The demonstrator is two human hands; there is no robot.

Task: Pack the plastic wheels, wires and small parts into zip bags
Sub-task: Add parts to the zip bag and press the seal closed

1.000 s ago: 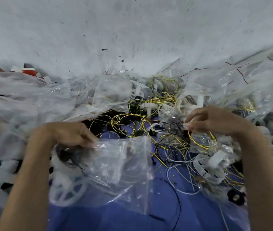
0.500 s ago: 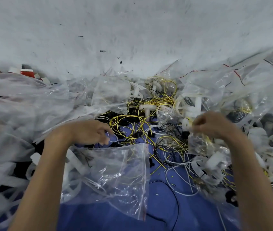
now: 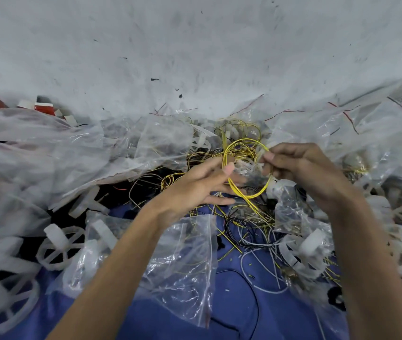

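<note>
Pinch, L hand (image 3: 195, 190): thumb + forefinger on left side of yellow wire loop (image 3: 240, 191), other fingers spread. 0.5 s ago L hand was low by zip bag (image 3: 190, 271) mouth; now up at centre. Loop hangs btwn hands, above wire pile (image 3: 249, 231). R hand (image 3: 305, 168) pinches loop's upper right, fingers curled.

No text, number or brand can be read. The zip bags (image 3: 180, 266) show no print, and the red pieces (image 3: 44, 107) at far left are blurred.
</note>
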